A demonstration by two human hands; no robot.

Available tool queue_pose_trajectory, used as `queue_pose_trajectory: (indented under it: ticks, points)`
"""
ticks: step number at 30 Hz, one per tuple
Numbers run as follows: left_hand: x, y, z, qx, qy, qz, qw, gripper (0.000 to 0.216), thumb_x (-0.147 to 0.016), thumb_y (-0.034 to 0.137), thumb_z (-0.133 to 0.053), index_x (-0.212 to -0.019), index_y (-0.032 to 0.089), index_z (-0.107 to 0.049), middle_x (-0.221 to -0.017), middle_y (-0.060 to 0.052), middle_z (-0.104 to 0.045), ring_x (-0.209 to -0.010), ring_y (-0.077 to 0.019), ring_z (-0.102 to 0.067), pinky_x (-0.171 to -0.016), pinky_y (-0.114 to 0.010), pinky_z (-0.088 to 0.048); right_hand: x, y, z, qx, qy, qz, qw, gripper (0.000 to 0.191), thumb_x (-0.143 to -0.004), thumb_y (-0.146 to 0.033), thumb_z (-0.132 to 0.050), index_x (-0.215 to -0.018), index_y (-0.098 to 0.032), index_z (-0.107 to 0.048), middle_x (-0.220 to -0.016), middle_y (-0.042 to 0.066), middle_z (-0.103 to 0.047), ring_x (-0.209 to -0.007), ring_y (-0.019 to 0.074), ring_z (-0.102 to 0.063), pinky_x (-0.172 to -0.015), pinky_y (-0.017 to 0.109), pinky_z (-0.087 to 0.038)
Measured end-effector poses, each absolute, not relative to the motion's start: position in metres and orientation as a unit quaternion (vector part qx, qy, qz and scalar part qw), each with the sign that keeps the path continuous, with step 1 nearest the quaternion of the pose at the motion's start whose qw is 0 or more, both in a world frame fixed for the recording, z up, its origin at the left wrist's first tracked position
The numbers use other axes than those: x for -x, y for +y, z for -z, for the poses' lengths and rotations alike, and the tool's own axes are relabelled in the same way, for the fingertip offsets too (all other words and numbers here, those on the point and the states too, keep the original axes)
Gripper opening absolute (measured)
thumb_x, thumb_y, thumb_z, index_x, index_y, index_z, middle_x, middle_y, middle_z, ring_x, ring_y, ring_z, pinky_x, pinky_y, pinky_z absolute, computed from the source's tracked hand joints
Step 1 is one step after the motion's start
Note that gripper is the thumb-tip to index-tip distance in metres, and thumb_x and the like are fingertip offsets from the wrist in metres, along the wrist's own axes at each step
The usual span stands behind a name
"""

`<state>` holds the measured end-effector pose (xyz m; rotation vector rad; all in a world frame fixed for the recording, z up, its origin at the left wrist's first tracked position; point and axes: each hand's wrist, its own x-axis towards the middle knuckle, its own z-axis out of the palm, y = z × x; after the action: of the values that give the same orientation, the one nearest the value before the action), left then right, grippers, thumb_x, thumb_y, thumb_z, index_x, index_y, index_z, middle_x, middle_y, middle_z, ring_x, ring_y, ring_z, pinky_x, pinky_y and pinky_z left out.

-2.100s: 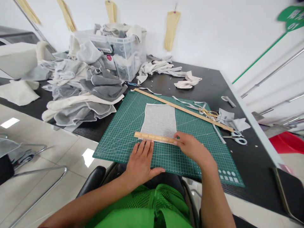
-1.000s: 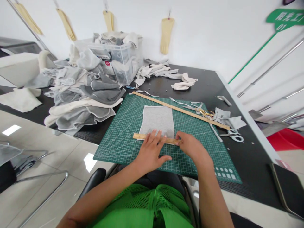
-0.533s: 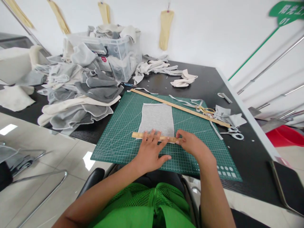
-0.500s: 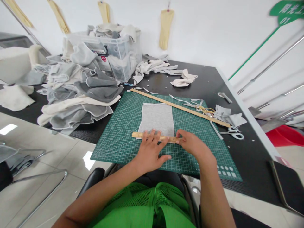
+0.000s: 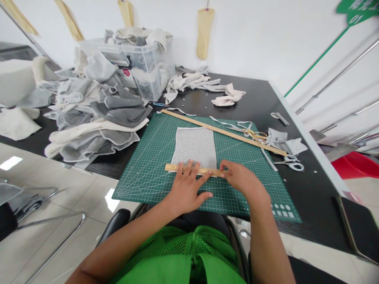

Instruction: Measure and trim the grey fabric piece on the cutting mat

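A light grey piece of fabric (image 5: 195, 144) lies flat on the green cutting mat (image 5: 139, 173). Across its near edge runs a short wooden ruler (image 5: 171, 167). My left hand (image 5: 189, 189) presses down on this ruler with its fingers spread and thumb out to the right. At the ruler's right end, the thumb and forefinger of my right hand (image 5: 237, 175) are pinched together on it. Beyond the fabric, a long wooden ruler (image 5: 219, 131) lies slantwise over the mat.
Gold-handled scissors (image 5: 256, 135) and white-handled scissors (image 5: 291, 162) lie at the right among fabric scraps (image 5: 276, 138). A heap of grey and cream cloth (image 5: 118, 106) stands left, before a clear plastic box (image 5: 151, 71). A phone (image 5: 359, 225) rests near the right edge.
The whole view has shifted very slightly. Both hands, the short ruler and the fabric keep their places relative to one another.
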<state>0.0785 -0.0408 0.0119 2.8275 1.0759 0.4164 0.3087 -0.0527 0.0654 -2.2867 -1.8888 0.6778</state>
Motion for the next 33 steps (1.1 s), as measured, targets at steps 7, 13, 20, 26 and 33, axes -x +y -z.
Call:
queue_pose_trajectory:
  ticks: [7,13,20,26,33]
  points:
    - [-0.0793,-0.0401,-0.0112,-0.924,0.352,-0.138,0.048,0.068,-0.096,0.071,-0.044,-0.154,0.035,-0.042,-0.162,-0.011,-0.034,-0.151,-0.0409,-0.025,-0.119,-0.069,-0.015,-0.3108,-0.0530,-0.0639,0.751,-0.620,-0.220,0.052,0.008,-0.089,-0.020,-0.063,-0.094,-0.026,-0.065,-0.080,0.001,-0.068,-0.070,0.0175,-0.055,-0.061,0.027,-0.025]
    - [-0.0788,-0.0402,-0.0120,-0.925,0.353,-0.136,0.049,0.067,-0.096,0.070,-0.044,-0.153,0.035,-0.042,-0.162,-0.011,-0.034,-0.151,-0.0409,-0.025,-0.119,-0.070,-0.014,-0.3117,-0.0537,-0.0638,0.743,-0.627,-0.228,0.049,0.008,-0.089,-0.020,-0.062,-0.095,-0.026,-0.064,-0.079,0.001,-0.068,-0.070,0.0175,-0.055,-0.060,0.027,-0.024]
    - [-0.0787,-0.0398,-0.0120,-0.926,0.349,-0.136,0.054,0.068,-0.096,0.070,-0.043,-0.154,0.035,-0.041,-0.163,-0.012,-0.033,-0.151,-0.0409,-0.025,-0.120,-0.069,-0.015,-0.3093,-0.0540,-0.0686,0.748,-0.619,-0.233,0.051,0.010,-0.088,-0.019,-0.066,-0.095,-0.026,-0.065,-0.077,0.000,-0.068,-0.070,0.0178,-0.055,-0.061,0.027,-0.024]
    - [-0.0789,-0.0407,-0.0122,-0.925,0.350,-0.139,0.056,0.068,-0.096,0.071,-0.044,-0.154,0.035,-0.042,-0.163,-0.011,-0.032,-0.152,-0.0405,-0.023,-0.121,-0.067,-0.013,-0.3096,-0.0536,-0.0684,0.745,-0.621,-0.237,0.052,0.009,-0.088,-0.018,-0.065,-0.094,-0.025,-0.063,-0.078,0.000,-0.067,-0.072,0.0173,-0.056,-0.060,0.027,-0.024]
    - [-0.0790,-0.0397,-0.0103,-0.924,0.348,-0.142,0.066,0.073,-0.094,0.072,-0.044,-0.154,0.031,-0.041,-0.163,-0.012,-0.032,-0.153,-0.0402,-0.022,-0.122,-0.064,-0.015,-0.3159,-0.0545,-0.0631,0.758,-0.610,-0.227,0.035,0.011,-0.086,-0.019,-0.066,-0.093,-0.026,-0.062,-0.079,-0.001,-0.066,-0.073,0.0169,-0.056,-0.060,0.027,-0.024]
